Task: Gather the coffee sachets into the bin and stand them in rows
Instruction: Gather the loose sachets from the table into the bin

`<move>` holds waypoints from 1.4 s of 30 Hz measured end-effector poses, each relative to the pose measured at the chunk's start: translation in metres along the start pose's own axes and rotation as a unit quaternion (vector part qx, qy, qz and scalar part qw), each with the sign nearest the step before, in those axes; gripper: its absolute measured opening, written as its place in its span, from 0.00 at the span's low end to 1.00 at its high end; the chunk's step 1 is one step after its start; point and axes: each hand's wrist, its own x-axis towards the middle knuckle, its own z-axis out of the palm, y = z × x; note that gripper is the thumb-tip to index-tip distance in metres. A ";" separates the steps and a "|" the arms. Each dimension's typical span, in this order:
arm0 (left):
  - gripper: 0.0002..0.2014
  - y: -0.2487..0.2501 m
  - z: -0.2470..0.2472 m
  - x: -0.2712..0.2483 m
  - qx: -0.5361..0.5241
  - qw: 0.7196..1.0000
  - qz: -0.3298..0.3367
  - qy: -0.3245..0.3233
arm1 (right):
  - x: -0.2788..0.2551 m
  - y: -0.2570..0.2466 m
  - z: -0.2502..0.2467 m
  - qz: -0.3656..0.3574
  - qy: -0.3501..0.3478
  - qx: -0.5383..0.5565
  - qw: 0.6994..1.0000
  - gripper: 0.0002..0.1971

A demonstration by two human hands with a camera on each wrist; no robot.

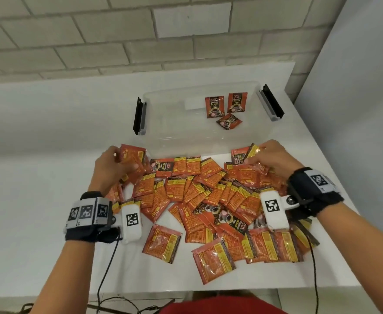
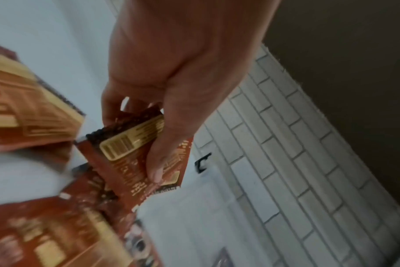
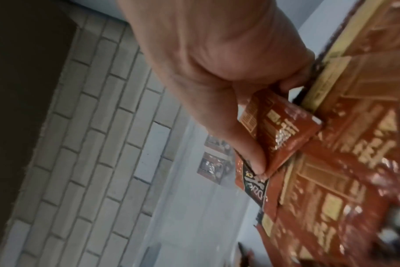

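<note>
Several orange and yellow coffee sachets [image 1: 211, 200] lie in a loose heap on the white table in front of a clear plastic bin [image 1: 158, 123]. Inside the bin, two sachets [image 1: 225, 105] stand against the far wall and a third [image 1: 229, 121] lies flat. My left hand [image 1: 115, 164] grips a sachet [image 1: 133, 158], lifted at the heap's left end; in the left wrist view the thumb [image 2: 158, 162] presses on that sachet [image 2: 130, 142]. My right hand [image 1: 269, 157] pinches sachets [image 1: 252, 151] at the heap's right end, and the right wrist view shows a sachet [image 3: 279, 133] between thumb and fingers.
The bin has black latches at its left [image 1: 139, 116] and right [image 1: 271, 103] ends. A white brick wall [image 1: 140, 37] rises behind the table. The table's right edge [image 1: 335, 168] runs close to my right wrist. Cables [image 1: 104, 279] hang over the front edge.
</note>
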 end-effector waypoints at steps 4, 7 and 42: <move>0.21 0.017 -0.026 -0.018 -0.103 0.995 0.011 -0.013 | -0.028 -0.008 -0.028 -0.068 -0.009 0.032 0.997 0.10; 0.22 0.025 -0.033 -0.031 -0.122 0.990 -0.007 -0.069 | -0.052 -0.013 -0.049 -0.094 -0.009 0.087 0.992 0.07; 0.23 0.105 0.117 -0.026 0.083 0.924 0.082 -0.365 | -0.031 -0.004 0.029 -0.089 -0.041 -0.133 0.986 0.29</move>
